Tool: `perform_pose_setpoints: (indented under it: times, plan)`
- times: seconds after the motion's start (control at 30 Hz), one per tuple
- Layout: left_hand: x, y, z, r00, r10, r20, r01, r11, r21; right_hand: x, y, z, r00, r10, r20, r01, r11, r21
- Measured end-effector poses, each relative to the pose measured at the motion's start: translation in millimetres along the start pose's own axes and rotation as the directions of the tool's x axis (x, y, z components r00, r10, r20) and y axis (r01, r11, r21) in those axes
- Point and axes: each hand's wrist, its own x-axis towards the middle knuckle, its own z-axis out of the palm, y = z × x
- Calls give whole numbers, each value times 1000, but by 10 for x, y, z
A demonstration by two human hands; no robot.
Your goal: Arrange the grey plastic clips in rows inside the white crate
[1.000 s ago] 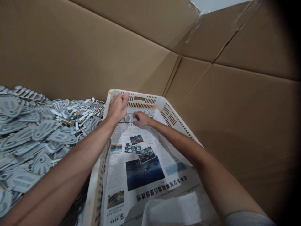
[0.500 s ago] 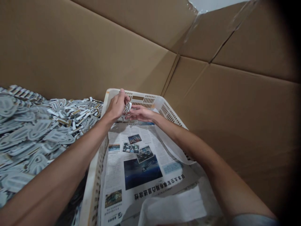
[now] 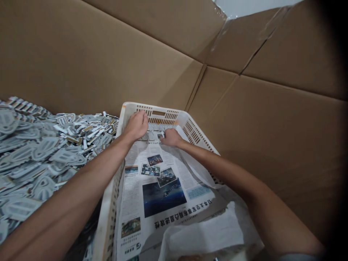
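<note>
A white plastic basket (image 3: 108,192) is lined with newspaper (image 3: 179,221). At its far end, small flat grey-white pieces (image 3: 156,127) lie in rows on the paper. My left hand (image 3: 137,125) is closed above the far left corner, its fingers curled inward; whatever they hold is hidden from me. To its right, low over the newspaper by the rows, my right hand (image 3: 172,137) pinches a small white-edged flat piece (image 3: 162,134), partly covered by the fingers.
Left of the basket spreads a large heap of loose grey-white flat slotted pieces (image 3: 65,156). Tall cardboard walls (image 3: 108,69) rise behind and to the right. White lining paper (image 3: 203,235) is folded over the basket's near end, with more along its right side.
My hands have moved apart. The right one has gone down and to the right with a small flat piece, its fingers now closed. The left has lowered slightly and turned, hiding what showed in it.
</note>
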Motion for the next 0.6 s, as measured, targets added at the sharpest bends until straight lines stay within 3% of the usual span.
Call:
perform_pose_setpoints:
  times: [0.1, 0.2, 0.33, 0.6]
  plan:
    - [-9, 21, -11, 1000, 15, 1, -15, 1000, 0, -51, 129, 100, 989, 39, 145, -27, 996, -86]
    - [-13, 40, -30, 1000, -2, 4, 2, 1000, -1, -74, 233, 183, 965, -74, 251, 86, 996, -38]
    - [-21, 60, -44, 999, -34, -5, 34, 999, 8, -19, 375, 304, 951, -284, 118, 279, 959, 55]
    - [-36, 77, -53, 999, -48, 24, 47, 999, 13, 248, 449, 546, 969, -230, -94, 243, 957, 157]
